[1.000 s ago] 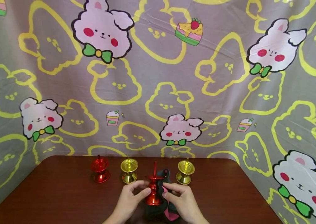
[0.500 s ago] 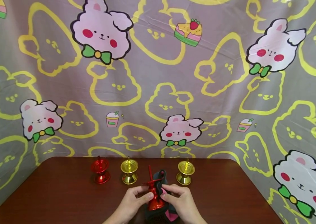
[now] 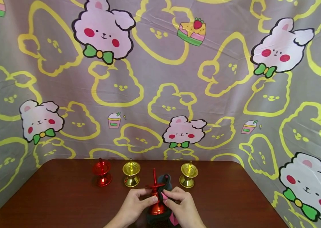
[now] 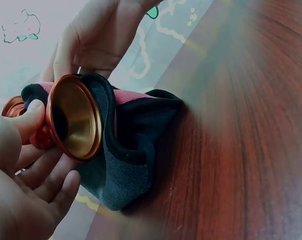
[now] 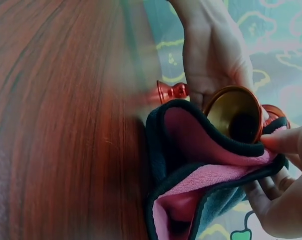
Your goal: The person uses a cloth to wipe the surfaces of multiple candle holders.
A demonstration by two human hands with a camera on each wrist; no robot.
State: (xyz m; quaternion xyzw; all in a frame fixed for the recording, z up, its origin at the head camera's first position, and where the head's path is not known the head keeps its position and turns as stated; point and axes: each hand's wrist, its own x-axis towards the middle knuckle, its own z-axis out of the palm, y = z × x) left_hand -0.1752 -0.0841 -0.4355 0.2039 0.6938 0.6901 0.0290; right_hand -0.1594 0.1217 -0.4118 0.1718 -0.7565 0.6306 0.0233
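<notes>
My left hand (image 3: 134, 205) grips a shiny red candle holder (image 3: 158, 209) around its stem. Its spike points up and its body leans slightly left. In the left wrist view its hollow base (image 4: 81, 122) shows a gold-coloured inside. My right hand (image 3: 185, 206) pinches a folded dark grey-green and pink cloth (image 3: 166, 181) against the holder's right side. From the right wrist, the cloth (image 5: 205, 180) hangs in folds with dark edging, thumb and fingers on its edge (image 5: 270, 142). Part of the stem is hidden behind fingers and cloth.
Along the back of the brown wooden table (image 3: 63, 196) stand another red candle holder (image 3: 102, 174) and two gold ones, one left of centre (image 3: 132, 174) and one to the right (image 3: 188, 175). A rabbit-print curtain (image 3: 154, 72) surrounds the table on its back and sides.
The held candle holder has come slightly lower and nearer; it tipped left half a second ago and is now more upright. My right hand's pinch on the cloth has shifted a little.
</notes>
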